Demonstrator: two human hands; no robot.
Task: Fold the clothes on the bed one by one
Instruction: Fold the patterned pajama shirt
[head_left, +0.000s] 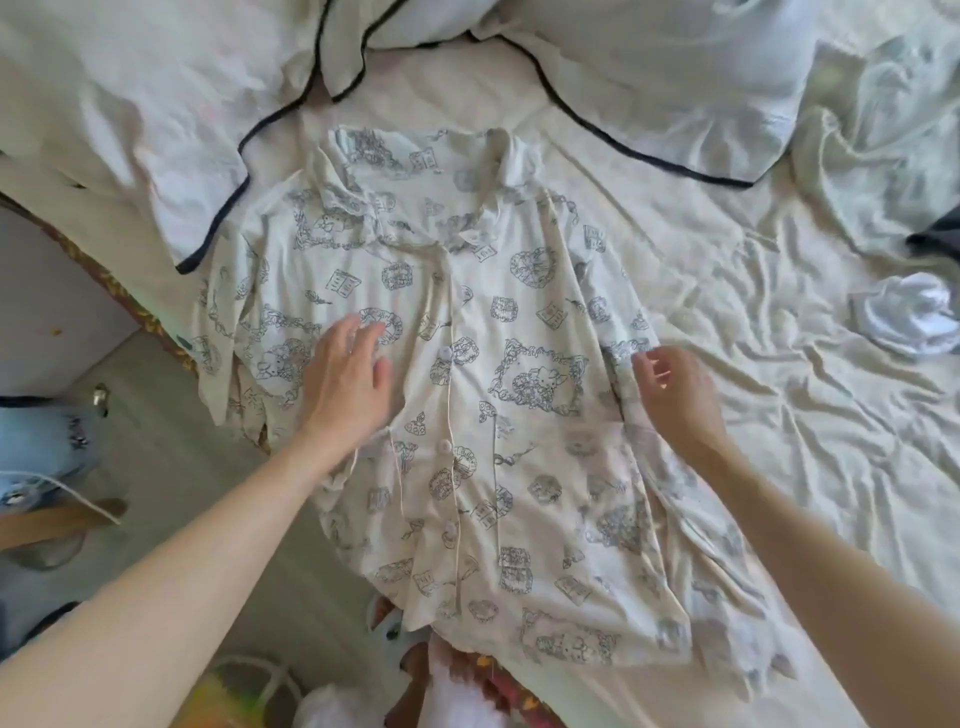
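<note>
1. Where the bed (727, 322) shows its cream, wrinkled sheet, a printed pyjama shirt (467, 415) lies spread front-up, collar toward the pillows, hem toward the near edge of the bed.
2. Shirt condition: buttoned down the middle, pale with a blue-grey cartoon print. Its left sleeve (228, 332) lies out toward the bed's edge; the cloth along the right side is bunched in folds.
3. Left hand (348, 374): palm down, fingers straight and slightly spread, resting flat on the shirt's chest just left of the button row. It holds nothing.
4. Right hand (675, 384): at the shirt's right side, by the sleeve area. Fingers are curled inward at the cloth edge; whether they actually pinch the fabric cannot be told from this view.
5. Two pillows with dark piping sit at the head of the bed, one to the left (130, 119) and one to the right (649, 78); the left one touches the shirt's shoulder.
6. A crumpled pale blanket (883, 156) lies at the far right, well apart from the shirt.
7. A small white bundled garment (904, 317) lies on the sheet to the right, near the blanket.
8. Floor beside the bed, left: a blue denim item (41, 441) is visible, partly cut off by the frame.
</note>
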